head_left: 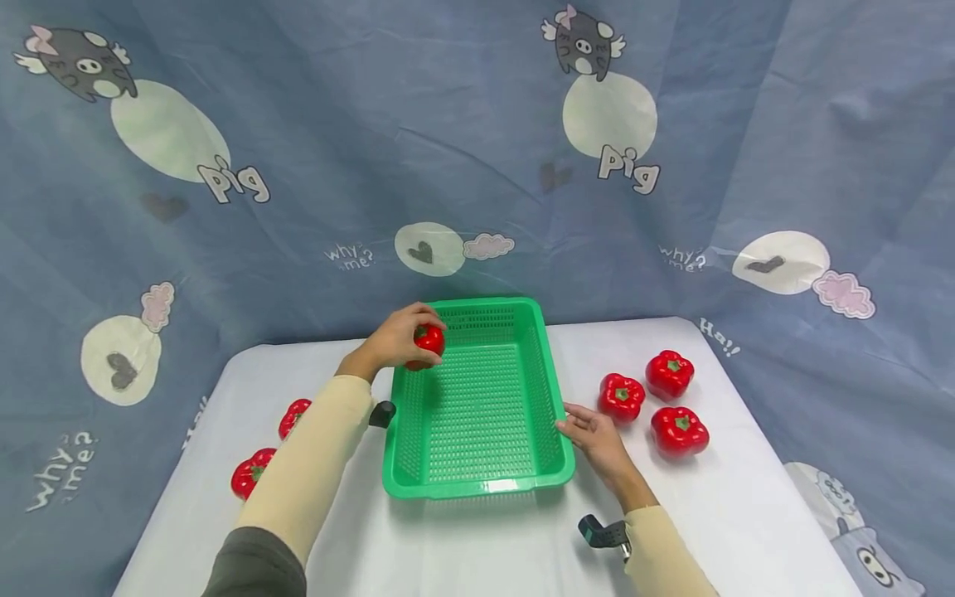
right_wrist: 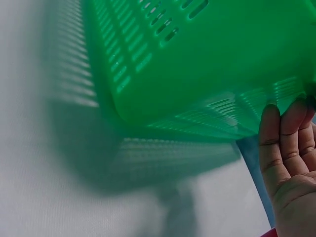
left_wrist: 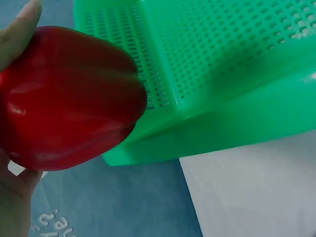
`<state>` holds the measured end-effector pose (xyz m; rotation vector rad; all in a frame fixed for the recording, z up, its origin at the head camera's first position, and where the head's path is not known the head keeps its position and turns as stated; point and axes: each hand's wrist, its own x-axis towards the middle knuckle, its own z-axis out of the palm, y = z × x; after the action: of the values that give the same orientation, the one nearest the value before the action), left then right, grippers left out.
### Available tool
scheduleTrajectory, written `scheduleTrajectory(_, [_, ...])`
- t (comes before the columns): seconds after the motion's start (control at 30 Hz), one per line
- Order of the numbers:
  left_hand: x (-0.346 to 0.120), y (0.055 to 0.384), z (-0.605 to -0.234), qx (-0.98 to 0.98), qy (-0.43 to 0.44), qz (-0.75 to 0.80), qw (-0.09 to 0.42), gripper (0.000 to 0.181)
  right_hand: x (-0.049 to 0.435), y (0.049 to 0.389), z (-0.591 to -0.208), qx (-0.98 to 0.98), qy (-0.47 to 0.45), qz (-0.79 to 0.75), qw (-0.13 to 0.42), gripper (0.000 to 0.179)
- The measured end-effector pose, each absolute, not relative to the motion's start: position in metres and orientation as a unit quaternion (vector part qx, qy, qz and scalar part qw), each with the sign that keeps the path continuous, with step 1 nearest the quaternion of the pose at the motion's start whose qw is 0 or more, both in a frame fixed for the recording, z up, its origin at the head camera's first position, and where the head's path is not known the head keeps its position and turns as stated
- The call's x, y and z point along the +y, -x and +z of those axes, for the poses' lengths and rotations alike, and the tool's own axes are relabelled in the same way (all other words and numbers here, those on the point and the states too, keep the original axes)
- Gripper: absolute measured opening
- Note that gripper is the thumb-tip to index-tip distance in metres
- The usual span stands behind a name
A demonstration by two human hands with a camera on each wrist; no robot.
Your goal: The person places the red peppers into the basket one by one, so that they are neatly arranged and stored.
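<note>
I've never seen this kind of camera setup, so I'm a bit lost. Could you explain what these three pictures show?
No machine here: these are a person's two bare hands. The wide picture comes from a camera worn on the head, looking forward and down; the two close-ups come from cameras on the left and right wrists.

The left hand holds a red bell pepper at the far left corner of a green basket. The right hand touches the basket's right side. On the white table, two more peppers lie to the left and three others to the right. Behind hangs a patterned blue cloth.
</note>
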<state>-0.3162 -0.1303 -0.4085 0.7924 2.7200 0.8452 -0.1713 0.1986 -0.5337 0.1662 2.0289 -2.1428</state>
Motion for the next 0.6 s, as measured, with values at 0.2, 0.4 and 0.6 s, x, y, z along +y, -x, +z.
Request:
scheduleTrajectory(0.2, [-0.118, 0.327, -0.417, 0.923, -0.286, 0.238, 0.101, 0.05, 0.197, 0.172, -0.533, 0.678, -0.067, -0.727, 0.085, 0.047])
scheduleTrajectory(0.4, [-0.112, 0.332, -0.42, 0.925, -0.284, 0.228, 0.106, 0.051, 0.197, 0.172, -0.531, 0.682, -0.072, -0.723, 0.087, 0.047])
scheduleTrajectory(0.6, [-0.114, 0.336, -0.436, 0.932, -0.256, 0.233, 0.107, 0.048, 0.198, 0.17, -0.53, 0.682, -0.069, -0.722, 0.093, 0.048])
